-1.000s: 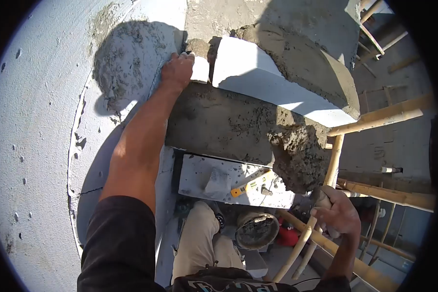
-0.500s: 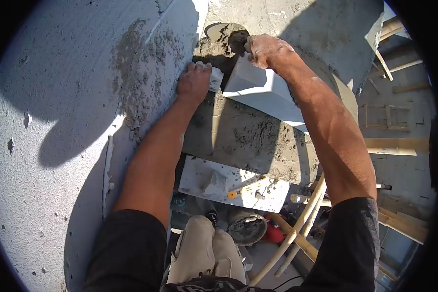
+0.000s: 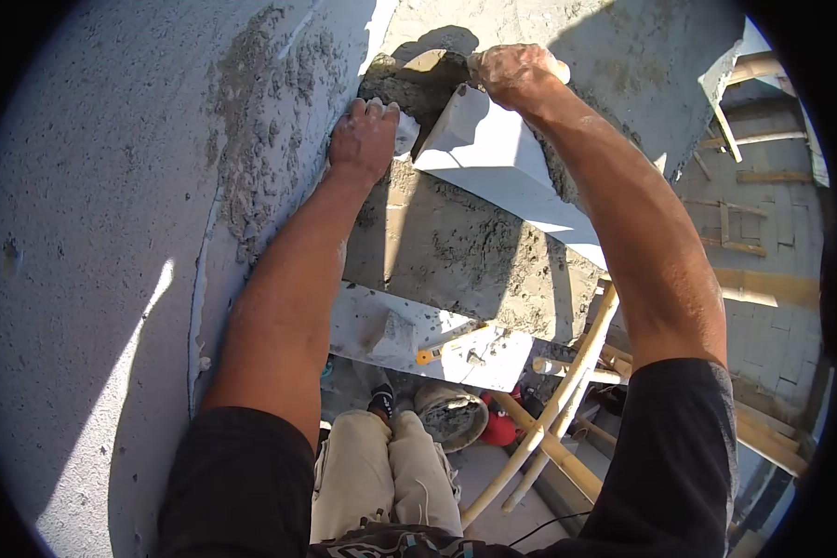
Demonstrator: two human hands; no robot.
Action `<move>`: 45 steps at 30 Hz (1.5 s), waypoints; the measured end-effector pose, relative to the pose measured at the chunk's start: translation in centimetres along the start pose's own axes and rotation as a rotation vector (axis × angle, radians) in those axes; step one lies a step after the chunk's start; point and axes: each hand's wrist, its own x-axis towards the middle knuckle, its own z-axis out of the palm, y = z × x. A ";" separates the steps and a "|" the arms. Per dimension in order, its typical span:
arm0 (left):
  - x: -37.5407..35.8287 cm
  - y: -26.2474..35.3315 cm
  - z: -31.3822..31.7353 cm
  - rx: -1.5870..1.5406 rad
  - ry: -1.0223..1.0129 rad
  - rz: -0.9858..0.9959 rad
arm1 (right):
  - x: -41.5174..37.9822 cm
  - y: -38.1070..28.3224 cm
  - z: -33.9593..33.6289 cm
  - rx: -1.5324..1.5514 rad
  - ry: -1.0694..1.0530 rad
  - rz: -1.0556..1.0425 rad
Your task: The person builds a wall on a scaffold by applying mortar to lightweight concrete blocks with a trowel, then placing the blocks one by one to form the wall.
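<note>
My left hand (image 3: 363,139) rests on a small white block (image 3: 406,136) beside the rough wall, its fingers curled over the block's far edge. Closed in a fist, my right hand (image 3: 519,74) holds what looks like a trowel (image 3: 437,65); the handle is hidden in the fist. Its blade is at the wet grey mortar (image 3: 391,86), just beyond the small block. A larger white block (image 3: 502,153) with angled faces lies below my right hand, with a dark gap between the two blocks.
The pitted wall (image 3: 102,186) fills the left side. Below the mortar-smeared ledge (image 3: 456,246), a white board (image 3: 353,321) carries a yellow-handled tool (image 3: 432,355) and a block piece. A mortar bucket (image 3: 451,418), a red object (image 3: 499,428) and bamboo poles (image 3: 567,400) stand lower down.
My right hand has risen slightly with the trowel, and the blade has tilted, with its shadow now beyond it. My left hand stays at the small block. The whole view has shifted a little.
</note>
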 end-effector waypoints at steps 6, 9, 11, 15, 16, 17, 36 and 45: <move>0.0 0.0 0.1 0.015 0.056 0.012 | -0.4 3.2 -1.8 0.038 0.132 -0.089; 0.0 -0.2 0.8 -0.013 0.109 0.029 | -0.6 2.7 -0.8 -0.029 0.080 -0.039; 0.1 -0.2 0.9 0.016 0.129 0.036 | -1.7 3.2 -1.8 -0.035 0.145 -0.052; -0.1 -0.3 0.7 0.022 0.100 0.030 | -0.9 3.1 0.0 0.069 -0.026 0.134; 0.2 -0.2 0.5 0.024 0.097 0.033 | -1.8 3.0 0.8 0.006 0.003 0.143; 0.2 -0.2 0.4 0.029 0.087 0.034 | -2.8 2.9 1.4 -0.056 0.031 0.154; -6.9 4.8 -0.3 -0.429 0.302 -0.124 | -39.3 -2.9 6.2 1.480 0.084 0.931; -2.4 3.0 6.3 -1.075 0.339 -0.760 | -50.7 -3.3 8.9 1.317 0.098 0.996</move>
